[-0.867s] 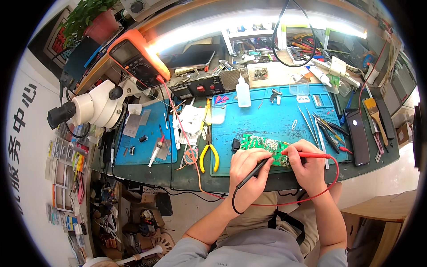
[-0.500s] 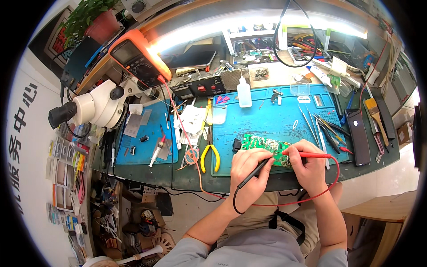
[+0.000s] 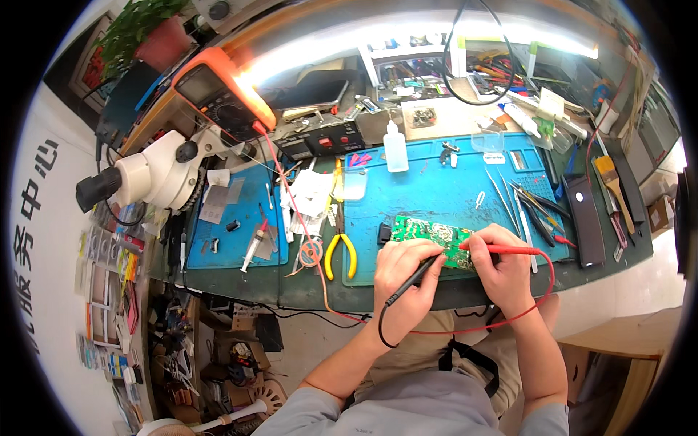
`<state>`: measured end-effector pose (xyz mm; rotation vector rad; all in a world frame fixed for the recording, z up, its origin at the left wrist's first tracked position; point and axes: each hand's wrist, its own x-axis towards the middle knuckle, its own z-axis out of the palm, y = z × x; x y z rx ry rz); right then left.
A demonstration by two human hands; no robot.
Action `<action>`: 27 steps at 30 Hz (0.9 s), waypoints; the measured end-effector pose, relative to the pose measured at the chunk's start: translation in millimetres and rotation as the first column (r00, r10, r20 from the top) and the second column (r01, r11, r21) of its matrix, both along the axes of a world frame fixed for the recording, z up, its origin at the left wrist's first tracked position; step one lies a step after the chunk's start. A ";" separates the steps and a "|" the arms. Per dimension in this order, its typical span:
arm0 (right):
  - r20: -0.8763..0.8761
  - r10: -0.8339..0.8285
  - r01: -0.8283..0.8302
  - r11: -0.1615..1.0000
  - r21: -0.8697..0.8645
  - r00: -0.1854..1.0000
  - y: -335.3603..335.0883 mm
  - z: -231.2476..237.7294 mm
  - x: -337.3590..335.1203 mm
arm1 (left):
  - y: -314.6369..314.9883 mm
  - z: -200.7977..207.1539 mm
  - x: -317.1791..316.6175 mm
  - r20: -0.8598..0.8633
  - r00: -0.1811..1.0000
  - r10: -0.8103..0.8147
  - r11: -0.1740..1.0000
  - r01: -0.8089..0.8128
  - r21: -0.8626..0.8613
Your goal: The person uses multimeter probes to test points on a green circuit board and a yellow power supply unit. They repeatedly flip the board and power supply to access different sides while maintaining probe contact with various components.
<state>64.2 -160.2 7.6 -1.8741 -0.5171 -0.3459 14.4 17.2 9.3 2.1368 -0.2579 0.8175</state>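
Left hand [image 3: 407,280] clenched on black probe [image 3: 416,275], right hand [image 3: 502,269] on red probe [image 3: 502,250]; both tips meet the green circuit board [image 3: 430,237] on the blue mat [image 3: 436,196], 6 o'clock of the desk. A slipping tip could bridge neighbouring contacts (likely, given fine spacing). Versus the earlier frame, nothing visibly moved.
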 end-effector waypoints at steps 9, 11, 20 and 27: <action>-0.006 0.016 -0.015 1.000 0.016 1.000 -0.5 0.9 0.5 | -2.6 -6.0 0.1 -0.025 1.000 0.002 1.000 -0.003 -0.022; -0.006 0.016 -0.016 1.000 0.023 1.000 -1.5 -0.5 0.3 | -2.6 -5.8 -0.1 -0.032 0.999 0.000 1.000 -0.001 -0.021; 0.014 0.048 -0.048 0.998 0.039 0.999 -0.7 -1.7 1.0 | -1.3 -4.8 -0.8 -0.039 0.999 0.009 1.000 -0.010 -0.007; 0.030 0.049 -0.049 0.999 0.021 0.998 -0.8 -1.8 1.4 | -1.3 -5.6 -0.8 -0.037 0.999 0.009 1.000 -0.009 -0.004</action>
